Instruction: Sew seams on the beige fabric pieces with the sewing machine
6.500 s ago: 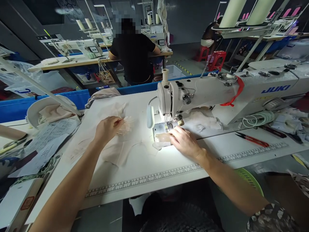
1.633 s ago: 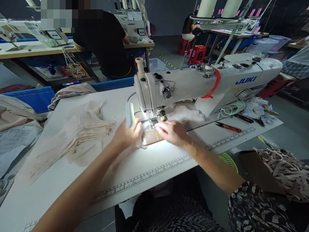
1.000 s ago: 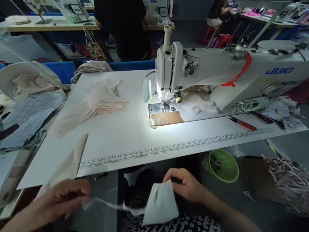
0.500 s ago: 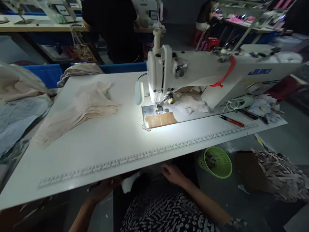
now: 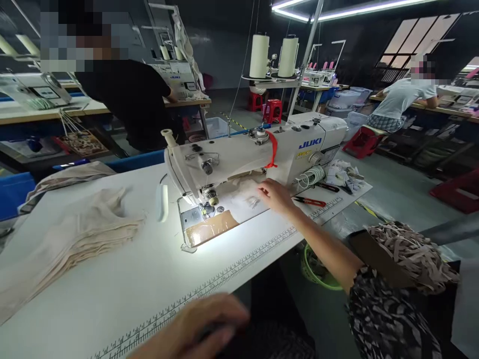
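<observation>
My right hand [image 5: 276, 195] reaches under the arm of the white sewing machine [image 5: 239, 154]. Its bent fingers close at the edge of a crumpled pale fabric piece [image 5: 243, 193] on the machine bed. Low in front of the table's near edge, my left hand [image 5: 213, 319] is curled and smeared by motion. Something dark shows between its thumb and fingers, too blurred to name. To the left of the needle lies a stack of beige fabric pieces [image 5: 93, 239]. Under the lit needle area, a tan plate cover [image 5: 211, 228] is bare.
A ruler strip [image 5: 209, 286] runs along the table's near edge. Red-handled snips [image 5: 310, 201] and white scraps [image 5: 342, 174] lie at the right. Below stand a green basket [image 5: 309, 269] and a box of fabric strips [image 5: 411, 254]. A co-worker in black [image 5: 127, 94] sits beyond the table.
The view has lifted and swung right. My right hand has risen from my lap to the pale fabric under the machine arm. My left hand has come up from below the table edge.
</observation>
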A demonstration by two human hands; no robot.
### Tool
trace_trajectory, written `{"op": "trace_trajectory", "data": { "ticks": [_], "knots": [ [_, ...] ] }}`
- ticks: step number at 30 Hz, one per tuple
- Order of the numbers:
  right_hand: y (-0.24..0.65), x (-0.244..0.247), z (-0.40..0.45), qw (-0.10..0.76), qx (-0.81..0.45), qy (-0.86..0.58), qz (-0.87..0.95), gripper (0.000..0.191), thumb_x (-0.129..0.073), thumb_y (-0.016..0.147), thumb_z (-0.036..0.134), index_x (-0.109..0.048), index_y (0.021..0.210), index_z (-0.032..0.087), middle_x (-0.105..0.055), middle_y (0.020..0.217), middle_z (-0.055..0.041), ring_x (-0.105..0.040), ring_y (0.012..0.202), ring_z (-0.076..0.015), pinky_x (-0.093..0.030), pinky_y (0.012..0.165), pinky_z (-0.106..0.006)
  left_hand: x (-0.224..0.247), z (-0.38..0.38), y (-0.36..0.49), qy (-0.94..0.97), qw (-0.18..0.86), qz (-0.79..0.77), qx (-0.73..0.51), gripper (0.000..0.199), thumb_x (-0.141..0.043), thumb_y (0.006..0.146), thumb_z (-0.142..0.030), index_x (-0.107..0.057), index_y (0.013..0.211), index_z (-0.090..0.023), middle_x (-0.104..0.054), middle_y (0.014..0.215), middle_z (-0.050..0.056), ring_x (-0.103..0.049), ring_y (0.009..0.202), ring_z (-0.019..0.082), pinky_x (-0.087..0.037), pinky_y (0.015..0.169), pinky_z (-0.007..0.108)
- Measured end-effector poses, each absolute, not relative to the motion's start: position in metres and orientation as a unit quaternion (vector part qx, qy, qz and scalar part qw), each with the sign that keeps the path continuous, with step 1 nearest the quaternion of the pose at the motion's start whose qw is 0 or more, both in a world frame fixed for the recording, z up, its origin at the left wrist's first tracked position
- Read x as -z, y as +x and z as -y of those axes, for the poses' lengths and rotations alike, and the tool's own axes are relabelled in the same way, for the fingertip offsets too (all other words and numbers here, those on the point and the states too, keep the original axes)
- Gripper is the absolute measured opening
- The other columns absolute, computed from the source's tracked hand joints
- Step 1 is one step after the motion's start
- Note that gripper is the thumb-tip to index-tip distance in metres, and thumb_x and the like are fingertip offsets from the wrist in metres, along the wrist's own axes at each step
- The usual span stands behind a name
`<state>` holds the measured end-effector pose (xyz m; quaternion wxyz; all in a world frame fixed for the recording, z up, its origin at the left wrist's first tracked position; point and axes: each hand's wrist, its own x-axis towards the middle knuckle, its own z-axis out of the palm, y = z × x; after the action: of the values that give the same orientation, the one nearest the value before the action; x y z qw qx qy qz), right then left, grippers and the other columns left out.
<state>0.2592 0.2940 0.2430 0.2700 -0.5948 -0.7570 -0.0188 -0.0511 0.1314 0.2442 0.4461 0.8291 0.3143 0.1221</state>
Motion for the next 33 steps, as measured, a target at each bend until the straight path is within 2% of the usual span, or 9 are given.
{"op": "trace_trajectory", "data": {
  "ticks": [3, 5, 7, 12, 16, 21, 25, 28, 33],
  "knots": [
    [0.251, -0.233, -0.320, 0.246, 0.057, -0.587, 0.769, 0.016, -0.058, 0.095, 0.017, -0.072, 0.089, 0.020, -0.070, 0.099, -0.0088, -0.061, 0.099, -0.0229, -0.045, 0.085, -0.033, -0.267, -0.202, 0.012, 0.845, 0.332, -0.319, -0.272, 0.025, -0.047, 0.101, -0.036, -0.067, 0.113, -0.027, -0.073, 0.113, 0.005, -0.069, 0.102, 0.019, -0.059, 0.091, 0.031],
    [0.248, -0.227, -0.323, 0.243, 0.077, -0.587, 0.769, 0.015, -0.058, 0.095, 0.018, -0.072, 0.091, 0.020, -0.070, 0.100, -0.0091, -0.060, 0.099, -0.0237, -0.042, 0.085, -0.035, -0.260, -0.251, 0.045, 0.830, 0.260, -0.357, -0.341, 0.023, -0.046, 0.099, -0.029, -0.067, 0.102, -0.021, -0.073, 0.104, 0.009, -0.070, 0.090, 0.019, -0.060, 0.079, 0.031],
    [0.247, -0.222, -0.322, 0.241, 0.093, -0.584, 0.770, 0.014, -0.057, 0.096, 0.018, -0.071, 0.093, 0.019, -0.069, 0.099, -0.0095, -0.059, 0.096, -0.0238, -0.040, 0.083, -0.035, -0.247, -0.292, 0.068, 0.800, 0.190, -0.443, -0.358, 0.018, -0.049, 0.094, -0.020, -0.067, 0.098, -0.019, -0.073, 0.100, 0.009, -0.070, 0.086, 0.019, -0.059, 0.076, 0.031],
    [0.251, -0.217, -0.321, 0.245, 0.110, -0.557, 0.786, 0.013, -0.056, 0.096, 0.018, -0.068, 0.090, 0.018, -0.068, 0.093, -0.0094, -0.059, 0.093, -0.0245, -0.037, 0.081, -0.037, -0.225, -0.338, 0.087, 0.760, 0.126, -0.535, -0.348, 0.013, -0.059, 0.088, -0.019, -0.067, 0.099, -0.016, -0.071, 0.100, 0.013, -0.066, 0.095, 0.027, -0.056, 0.081, 0.040],
    [0.257, -0.219, -0.322, 0.265, 0.114, -0.537, 0.793, 0.011, -0.055, 0.096, 0.018, -0.065, 0.091, 0.019, -0.068, 0.094, -0.0087, -0.058, 0.096, -0.0250, -0.037, 0.085, -0.037, -0.223, -0.340, 0.088, 0.746, 0.098, -0.553, -0.357, 0.017, -0.055, 0.094, -0.027, -0.066, 0.085, -0.019, -0.070, 0.100, 0.013, -0.060, 0.108, 0.031, -0.050, 0.095, 0.047],
    [0.263, -0.220, -0.317, 0.301, 0.073, -0.503, 0.807, 0.005, -0.061, 0.090, 0.016, -0.062, 0.090, 0.020, -0.068, 0.103, -0.0069, -0.058, 0.101, -0.0234, -0.039, 0.089, -0.036, -0.230, -0.335, 0.091, 0.770, 0.108, -0.502, -0.379, 0.030, -0.050, 0.098, -0.035, -0.065, 0.079, -0.018, -0.073, 0.099, 0.006, -0.062, 0.106, 0.024, -0.048, 0.096, 0.039],
    [0.266, -0.217, -0.315, 0.293, 0.036, -0.500, 0.814, 0.009, -0.065, 0.086, 0.014, -0.061, 0.082, 0.021, -0.068, 0.091, -0.0035, -0.060, 0.091, -0.0205, -0.042, 0.083, -0.032, -0.235, -0.318, 0.084, 0.768, 0.143, -0.497, -0.379, 0.027, -0.045, 0.098, -0.032, -0.061, 0.084, -0.016, -0.070, 0.075, 0.002, -0.066, 0.079, 0.018, -0.048, 0.074, 0.032],
    [0.268, -0.216, -0.319, 0.300, 0.043, -0.528, 0.793, 0.009, -0.056, 0.092, 0.015, -0.062, 0.089, 0.020, -0.068, 0.090, -0.0050, -0.060, 0.090, -0.0208, -0.043, 0.084, -0.032, -0.236, -0.296, 0.065, 0.741, 0.215, -0.513, -0.375, 0.020, -0.047, 0.095, -0.034, -0.055, 0.083, -0.020, -0.063, 0.058, -0.002, -0.059, 0.056, 0.014, -0.045, 0.060, 0.026],
    [0.262, -0.211, -0.334, 0.306, 0.057, -0.595, 0.741, 0.015, -0.051, 0.097, 0.020, -0.063, 0.105, 0.018, -0.069, 0.104, -0.0130, -0.059, 0.100, -0.0270, -0.044, 0.089, -0.038, -0.235, -0.255, 0.007, 0.718, 0.313, -0.531, -0.323, 0.034, -0.046, 0.090, -0.054, -0.050, 0.073, -0.024, -0.061, 0.054, -0.002, -0.053, 0.051, 0.016, -0.040, 0.054, 0.028]
  ]
}}
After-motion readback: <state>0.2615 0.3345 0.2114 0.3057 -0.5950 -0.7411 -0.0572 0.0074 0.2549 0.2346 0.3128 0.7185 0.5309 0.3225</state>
